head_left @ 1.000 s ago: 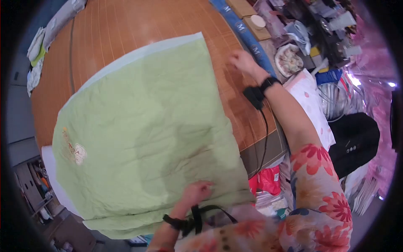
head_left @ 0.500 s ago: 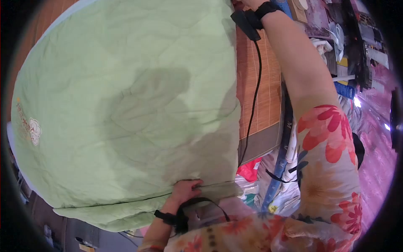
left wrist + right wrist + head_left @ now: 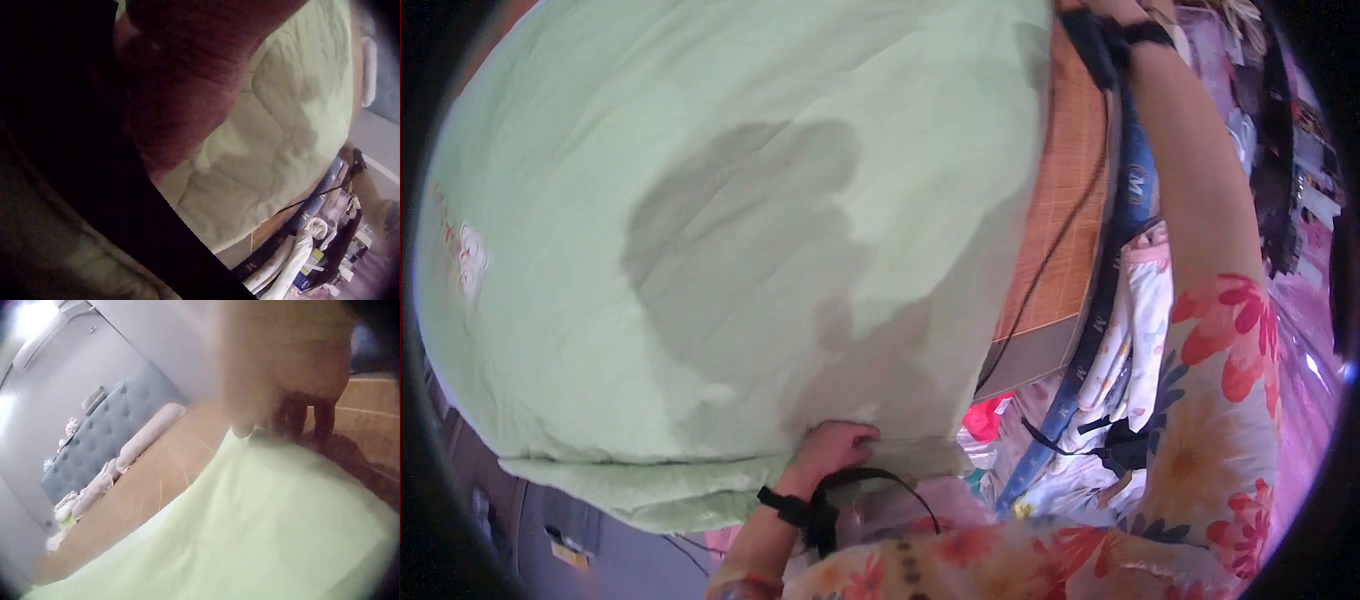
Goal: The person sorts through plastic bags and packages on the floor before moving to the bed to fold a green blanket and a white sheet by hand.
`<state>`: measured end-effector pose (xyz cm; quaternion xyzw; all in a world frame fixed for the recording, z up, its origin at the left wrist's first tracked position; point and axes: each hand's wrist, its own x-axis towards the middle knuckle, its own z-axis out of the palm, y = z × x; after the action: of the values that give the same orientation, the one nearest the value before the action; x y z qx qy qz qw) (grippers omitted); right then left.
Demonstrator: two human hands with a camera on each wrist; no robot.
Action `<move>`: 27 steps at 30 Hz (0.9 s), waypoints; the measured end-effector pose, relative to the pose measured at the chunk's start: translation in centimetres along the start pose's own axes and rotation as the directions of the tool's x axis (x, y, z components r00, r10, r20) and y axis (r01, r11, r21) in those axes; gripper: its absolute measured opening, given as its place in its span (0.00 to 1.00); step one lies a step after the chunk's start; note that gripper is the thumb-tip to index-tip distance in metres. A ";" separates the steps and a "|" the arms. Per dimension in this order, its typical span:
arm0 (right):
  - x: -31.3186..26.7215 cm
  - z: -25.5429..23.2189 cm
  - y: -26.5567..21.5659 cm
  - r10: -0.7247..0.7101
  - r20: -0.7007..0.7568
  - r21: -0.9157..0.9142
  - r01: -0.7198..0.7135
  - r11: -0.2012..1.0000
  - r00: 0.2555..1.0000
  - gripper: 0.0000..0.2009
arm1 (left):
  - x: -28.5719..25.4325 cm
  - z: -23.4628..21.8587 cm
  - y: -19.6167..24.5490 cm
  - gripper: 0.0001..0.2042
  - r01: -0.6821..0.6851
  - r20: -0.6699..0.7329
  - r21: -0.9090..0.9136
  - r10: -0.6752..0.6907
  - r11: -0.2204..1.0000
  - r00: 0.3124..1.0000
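A pale green quilt [image 3: 730, 300] spreads over the bed, with a small embroidered patch at its left side. My right hand [image 3: 1115, 12], at the top of the head view, is by the quilt's far right edge. The right wrist view shows that hand [image 3: 287, 369] pinching the corner of the quilt [image 3: 250, 519], part of it lifted. Near the front fold, my left hand [image 3: 832, 450] grips the quilt, its fingertips partly hidden in the cloth. In the left wrist view the same hand [image 3: 187, 81] is dark and close against the quilt [image 3: 275, 125].
An orange-brown mat [image 3: 1060, 220] shows right of the quilt, with a black cable [image 3: 1045, 280] across it. Beyond its blue border [image 3: 1135, 180] lie white clothes [image 3: 1140, 310] and clutter. A padded grey-blue headboard [image 3: 119, 425] and long cushions [image 3: 150, 434] stand at the bed's far side.
My right hand has moved from above the bare mat to the quilt's far corner and taken hold of it. My left hand has settled into the front fold. The head view has shifted.
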<state>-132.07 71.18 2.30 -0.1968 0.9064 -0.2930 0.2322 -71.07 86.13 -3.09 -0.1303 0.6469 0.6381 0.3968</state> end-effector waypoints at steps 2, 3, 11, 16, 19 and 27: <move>-2.9 0.5 1.6 -0.127 0.089 -0.133 0.138 0.982 0.988 0.17 | 0.1 0.4 -0.3 0.17 0.027 -0.011 -0.008 -0.027 1.000 1.000; -7.3 1.1 0.4 -0.049 0.146 -0.073 0.061 0.995 0.988 0.15 | 0.2 0.3 -0.2 0.17 0.002 -0.005 0.002 -0.002 1.000 1.000; -32.9 2.6 12.8 0.186 0.620 0.098 -0.310 0.946 0.763 0.20 | -1.9 -0.9 0.5 0.17 -0.081 -0.034 -0.134 0.077 0.988 0.996; -52.6 3.8 24.0 0.432 0.810 -0.011 -0.728 0.685 0.395 0.21 | -7.4 -2.7 -1.2 0.17 -0.013 -0.106 -0.176 -0.006 0.984 0.994; -57.7 6.7 24.8 0.360 0.840 0.126 -0.793 0.596 0.405 0.23 | -12.9 -3.3 -3.8 0.15 0.048 -0.273 -0.183 -0.097 0.982 0.957; -64.2 7.8 28.1 0.479 0.814 -0.248 -0.548 0.799 0.329 0.21 | -28.1 -3.3 -10.5 0.10 0.184 -0.674 -0.470 -0.485 0.863 0.556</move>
<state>-81.83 120.53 -1.20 -0.0088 0.6770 -0.1021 0.7288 -46.85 71.99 8.03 -0.5814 0.5925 0.5323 0.1660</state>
